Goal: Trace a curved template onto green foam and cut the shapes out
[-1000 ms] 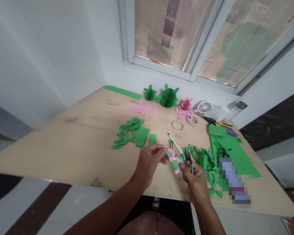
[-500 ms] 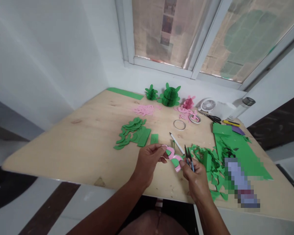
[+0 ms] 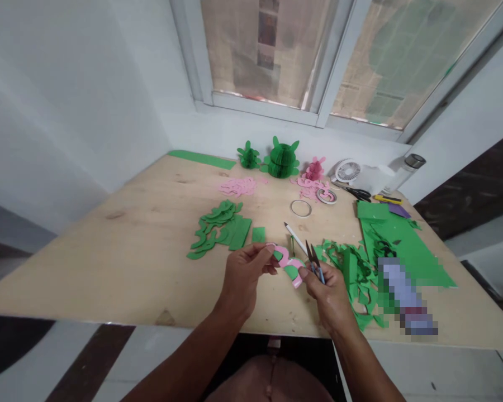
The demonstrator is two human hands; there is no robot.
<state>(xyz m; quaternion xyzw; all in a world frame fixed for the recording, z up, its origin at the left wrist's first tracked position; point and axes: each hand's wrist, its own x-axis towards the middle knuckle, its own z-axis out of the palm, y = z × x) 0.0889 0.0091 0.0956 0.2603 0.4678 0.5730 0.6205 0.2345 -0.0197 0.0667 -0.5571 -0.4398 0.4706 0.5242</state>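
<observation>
Between my hands, above the front of the table, is a curvy pink paper cutout (image 3: 295,262) with green paper showing inside its curves. My left hand (image 3: 243,279) pinches its left end between thumb and fingers. At the other end, the thumb of my right hand (image 3: 330,290) presses on the cutout. That same hand also holds small scissors (image 3: 315,262), blades pointing up and away, slightly apart. Just beyond lies a white pen (image 3: 295,238). A small green paper rectangle (image 3: 259,234) rests near my left fingertips.
Green cutouts (image 3: 216,226) lie left of my hands, green scraps (image 3: 358,273) to the right. Pink cutouts (image 3: 237,186), a tape ring (image 3: 300,208) and folded green paper figures (image 3: 281,161) are farther back. A fan (image 3: 347,170), black scissors (image 3: 359,194) and green sheet (image 3: 406,245) stand or lie right.
My view has shifted slightly, so the table's things and my hands appear further left. Both hands keep the same hold on the cutout and scissors.
</observation>
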